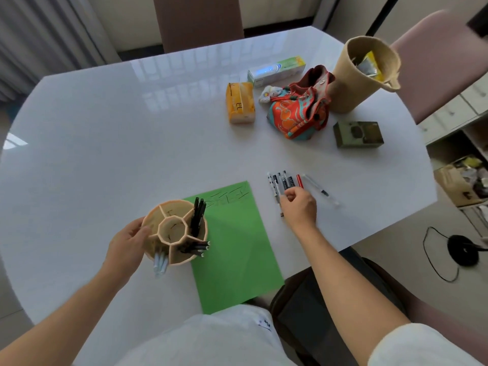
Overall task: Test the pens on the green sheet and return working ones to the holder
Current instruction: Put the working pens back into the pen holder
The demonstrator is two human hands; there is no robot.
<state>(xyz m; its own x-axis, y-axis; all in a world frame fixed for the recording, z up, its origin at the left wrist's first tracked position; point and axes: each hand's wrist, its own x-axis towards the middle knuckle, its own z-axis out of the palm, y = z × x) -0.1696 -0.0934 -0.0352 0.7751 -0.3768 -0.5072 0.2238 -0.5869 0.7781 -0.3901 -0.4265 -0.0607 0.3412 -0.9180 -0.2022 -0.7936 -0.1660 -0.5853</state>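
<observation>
We note a white glossy counter (pixel 105 133) with a green sheet (pixel 232 249) lying flat near the front edge; dark scribble lines mark its far end.

Pen holder (pixel 174 232): tan, round, divided into a central cell ringed by outer compartments, and it looks tilted toward us. The left hand (pixel 126 247) grasps it by its left wall, fingers wrapped around the outside. It overlaps the near-left corner region of the sheet. Contents: black pens (pixel 196 217) stand in the right-far compartment; more black pens with white ends (pixel 196 248) lean out of the near-right compartment; pale blue-white pens (pixel 159 262) stick out of the near compartment. The central cell and the far-left compartments hold no pens that we can see.

To the right of the sheet, a row of loose pens (pixel 281 182) lies on the counter, mostly black-and-white, with a red pen (pixel 299 180) beside them and a clear pen (pixel 319 190) further right, slightly apart. The right hand (pixel 298 207) rests over the near ends of this row, fingers curled onto the pens; we cannot tell which one it grips.

Far right: a tall woven basket (pixel 353 85) holds yellow packets (pixel 371 64). Beside it sit an orange patterned pouch (pixel 298 112), a yellow tissue pack (pixel 240 103), a long white-green box (pixel 277 71) and a dark green tin (pixel 357 134).
</observation>
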